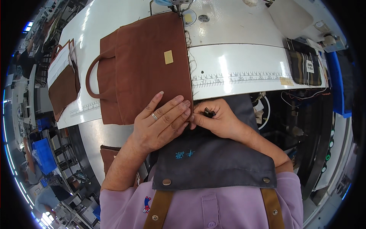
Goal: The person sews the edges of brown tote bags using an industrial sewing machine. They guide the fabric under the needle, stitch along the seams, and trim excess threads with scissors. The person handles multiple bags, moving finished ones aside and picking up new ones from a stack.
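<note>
A reddish-brown fabric bag (146, 57) with a looped handle (91, 74) and a small tan patch (168, 57) lies flat on the white sewing table. Loose threads (189, 44) hang along its right edge. My left hand (162, 120), with a ring on one finger, rests flat on the bag's near right corner, fingers stretched out. At that same corner my right hand (217, 118) is closed, thumb and forefinger pinching the edge. A small dark metal tool (209, 112) sits within the right hand's curled fingers; its working end is hidden.
The sewing machine's needle area (178, 5) touches the bag's far right corner. A ruler strip (240, 78) runs along the table's near edge. Brown bag pieces (63, 89) lie at the left. A dark striped pouch (305, 68) is at the right, near a blue bin (338, 84).
</note>
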